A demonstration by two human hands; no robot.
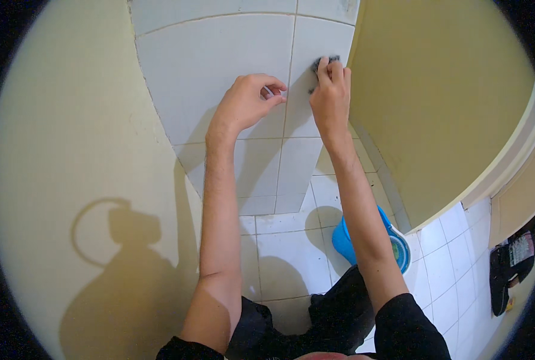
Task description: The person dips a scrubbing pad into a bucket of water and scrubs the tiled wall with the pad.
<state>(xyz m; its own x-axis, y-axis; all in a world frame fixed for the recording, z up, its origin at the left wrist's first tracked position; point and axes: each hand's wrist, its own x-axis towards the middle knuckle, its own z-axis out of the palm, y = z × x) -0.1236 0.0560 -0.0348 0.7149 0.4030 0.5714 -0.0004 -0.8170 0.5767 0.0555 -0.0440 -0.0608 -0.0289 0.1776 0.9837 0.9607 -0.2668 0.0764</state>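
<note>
Dark pad (316, 64) half hidden in gripping right hand (332, 99), left hand (243, 103) unclenched, blue bucket (342, 241) partly behind forearm (361, 207)

Observe the floor (285, 246): paved with square white tiles, divided by thin joint lines, crossed by shadows, extending toward the right. Locate the bucket (343, 241): blue, standing directly on the tiles, open at the top, partly hidden from view. At far right, note the black items (513, 258): not clearly identifiable, near the tiles; impossible to confirm as resting directly on them.
</note>
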